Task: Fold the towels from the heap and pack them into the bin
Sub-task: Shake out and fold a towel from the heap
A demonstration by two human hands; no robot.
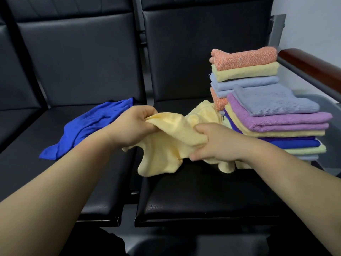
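A row of black padded seats [184, 191] filled most of what I could see, with a reddish wooden armrest [313, 65] at the far right. At the right end of the right-hand seat sat a grey bin [332, 159], only part of its rim and wall showing. The front stack of folded towels [276, 126] rose well above that rim, with a grey-blue one on top and purple, yellow, deep blue and pale green ones under it. Just behind it stood a taller back stack [243, 71], topped by an orange towel over yellow and pale blue ones; I could not tell whether this one stood in the bin or beside it. On the left seat a blue towel [88, 126] lay crumpled and spread out, well apart from the stacks. Across the gap between the two seats was the yellow towel [166, 145], unfolded and rumpled, its far end touching the foot of the stacks and its near folds hanging to the cushion. The left hand [134, 126] had fingers and thumb curled tight round one bunched edge of it, lifting it off the seat. The right hand [215, 143] gripped the same towel further along, fingers wrapped under the cloth and thumb pressed on top.
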